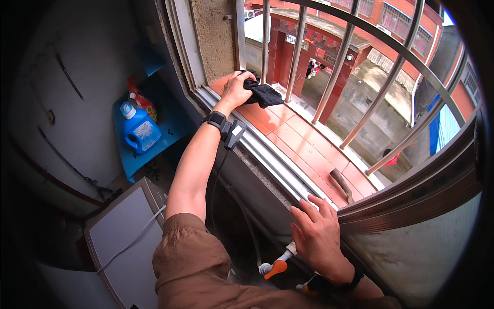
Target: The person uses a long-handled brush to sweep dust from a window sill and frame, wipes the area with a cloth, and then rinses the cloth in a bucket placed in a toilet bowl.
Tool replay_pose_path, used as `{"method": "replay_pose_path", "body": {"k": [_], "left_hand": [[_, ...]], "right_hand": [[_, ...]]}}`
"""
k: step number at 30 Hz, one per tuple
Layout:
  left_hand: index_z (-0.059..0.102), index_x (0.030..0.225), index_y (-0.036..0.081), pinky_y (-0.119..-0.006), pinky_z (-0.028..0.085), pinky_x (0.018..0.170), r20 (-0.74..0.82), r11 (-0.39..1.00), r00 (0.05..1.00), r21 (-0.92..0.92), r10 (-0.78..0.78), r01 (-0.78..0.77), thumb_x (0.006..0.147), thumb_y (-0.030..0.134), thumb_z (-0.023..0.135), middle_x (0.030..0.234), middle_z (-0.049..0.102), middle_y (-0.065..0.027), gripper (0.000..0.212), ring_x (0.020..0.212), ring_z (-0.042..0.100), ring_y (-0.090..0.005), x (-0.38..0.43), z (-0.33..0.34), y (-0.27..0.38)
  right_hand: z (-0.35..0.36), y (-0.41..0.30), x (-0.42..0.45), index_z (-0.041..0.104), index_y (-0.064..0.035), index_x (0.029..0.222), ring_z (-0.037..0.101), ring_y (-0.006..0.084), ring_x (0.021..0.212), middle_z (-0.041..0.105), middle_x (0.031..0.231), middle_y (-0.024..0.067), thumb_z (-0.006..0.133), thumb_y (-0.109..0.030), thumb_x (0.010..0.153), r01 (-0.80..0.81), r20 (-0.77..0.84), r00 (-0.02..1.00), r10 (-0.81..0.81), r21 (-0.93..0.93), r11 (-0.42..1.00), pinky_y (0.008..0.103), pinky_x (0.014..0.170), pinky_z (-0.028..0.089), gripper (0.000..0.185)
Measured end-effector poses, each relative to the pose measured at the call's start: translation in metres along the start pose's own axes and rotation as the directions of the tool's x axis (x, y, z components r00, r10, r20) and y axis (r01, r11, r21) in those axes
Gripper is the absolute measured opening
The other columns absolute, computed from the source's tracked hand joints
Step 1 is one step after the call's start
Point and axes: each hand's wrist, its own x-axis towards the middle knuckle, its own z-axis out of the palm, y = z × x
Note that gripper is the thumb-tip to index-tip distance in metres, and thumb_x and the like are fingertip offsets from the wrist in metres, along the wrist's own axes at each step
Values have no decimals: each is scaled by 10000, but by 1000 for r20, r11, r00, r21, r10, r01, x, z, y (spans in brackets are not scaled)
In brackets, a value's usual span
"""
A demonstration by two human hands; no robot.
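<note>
My left hand [236, 90] reaches out over the far left end of a red-tiled window sill [297, 139] and grips a bunched black cloth [264, 94] with a dotted pattern. Part of the cloth hangs loose towards the right, beside the metal bars [295, 50]. My right hand [318, 235] is raised at the near end of the aluminium window track [278, 166], fingers spread, holding nothing. A strap with a small black device [234, 135] is on my left wrist. Just below my right hand is a tap with an orange handle [276, 269].
A blue detergent bottle [142, 131] and a red bottle [144, 102] stand on a blue-covered surface [173, 127] at left. A curved brown piece [340, 183] lies on the sill. A white-topped appliance [127, 239] is at lower left, with a cable across it. The window frame [417, 197] is at right.
</note>
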Motion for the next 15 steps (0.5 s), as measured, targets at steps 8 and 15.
{"method": "replay_pose_path", "body": {"k": [8,15], "left_hand": [[579,1001,132,-380,441,856,325,934,885,240,-334,264,550,155,635,1008,601,-200,455,1007,540,-362,-2,-17,-74],[493,1115,207,-675,109,1007,369,833,788,462,-494,305,638,154,573,1207,479,-218,486,1138,447,-433,1,15,-7]], "right_hand": [[22,6,-16,606,-57,980,501,292,1066,576,1047,104,658,-83,675,93,27,995,-95,57,994,474,910,386,311],[22,5,-30,609,-66,992,500,285,1080,577,1064,103,653,-116,701,144,73,986,-151,103,984,484,947,353,298]]}}
